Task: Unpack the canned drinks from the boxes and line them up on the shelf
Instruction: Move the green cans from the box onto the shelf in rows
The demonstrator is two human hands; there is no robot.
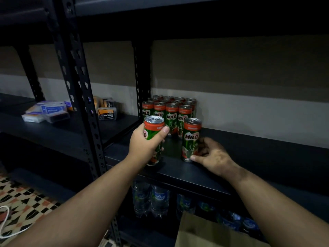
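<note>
— What's hard to see?
— My left hand (145, 147) is wrapping one Milo can (153, 139), hiding its label; the back rows (170, 99) are blurring into shadow.
— And the right?
— My right hand (211, 155) is pinching the second can (190, 139), standing near the shelf (249, 157) edge; bare board is lying rightward.

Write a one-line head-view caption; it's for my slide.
Left hand and right hand each place a Milo can before the row of Milo cans.

Storeroom or shop stockroom: dim black slotted-steel rack (83, 97), Milo cans (169, 111) grouped in rows on one shelf (249, 152), bottled water (151, 198) stocked below, small packaged goods (48, 111) on the next bay, cardboard box (204, 232), patterned tile floor (23, 200).
</note>
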